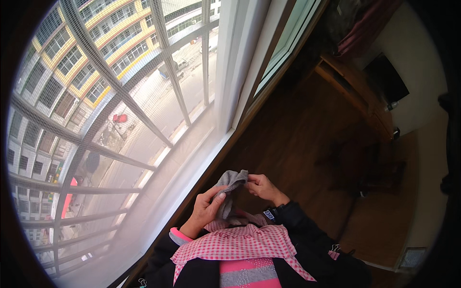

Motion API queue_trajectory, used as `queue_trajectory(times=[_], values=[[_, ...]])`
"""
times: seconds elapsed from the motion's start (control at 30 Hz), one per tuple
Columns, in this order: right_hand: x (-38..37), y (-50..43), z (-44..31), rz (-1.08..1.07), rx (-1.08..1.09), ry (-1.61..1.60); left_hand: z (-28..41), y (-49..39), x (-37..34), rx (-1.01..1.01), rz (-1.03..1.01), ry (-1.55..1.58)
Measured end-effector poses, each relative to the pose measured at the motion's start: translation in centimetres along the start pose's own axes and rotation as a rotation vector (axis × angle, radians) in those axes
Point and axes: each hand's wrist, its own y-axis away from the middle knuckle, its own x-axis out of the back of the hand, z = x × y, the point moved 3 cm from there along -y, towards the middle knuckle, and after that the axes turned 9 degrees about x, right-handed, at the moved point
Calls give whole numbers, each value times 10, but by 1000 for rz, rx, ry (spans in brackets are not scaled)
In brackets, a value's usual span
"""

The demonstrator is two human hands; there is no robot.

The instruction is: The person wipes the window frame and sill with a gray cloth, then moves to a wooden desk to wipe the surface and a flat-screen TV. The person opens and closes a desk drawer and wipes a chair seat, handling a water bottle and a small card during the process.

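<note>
A grey cloth point(230, 180) hangs bunched between my two hands, just inside the window. My left hand point(205, 208) grips its lower left side, the thumb pressed over a fold. At the cloth's upper right corner, my right hand point(263, 187) pinches the edge between thumb and fingers. Part of the fabric droops below the hands towards the pink-and-white checked apron point(234, 243) on my body. The window's white sill point(187, 183) runs diagonally to the left of my hands.
An insect screen and metal bars point(122, 90) cover the window on the left, with a street far below. A white window frame point(241, 64) rises ahead. To the right lie a dark wooden floor point(288, 144), a wooden cabinet point(353, 90) and a black television point(387, 77).
</note>
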Motion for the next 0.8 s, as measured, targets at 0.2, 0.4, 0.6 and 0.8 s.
queue_trajectory(times=[0.2, 0.4, 0.6, 0.8], values=[[21, -13, -47, -106, -28, 94, 10, -37, 8, 122, -123, 190], [31, -16, -78, -194, 144, 168, 23, -57, -5, 227, -293, 81], [70, -40, -47, -39, 186, 207, 20, -75, -23, 188, -147, -43], [70, -103, -3, 259, 245, 156, -4, -101, -44, 189, 240, -268]])
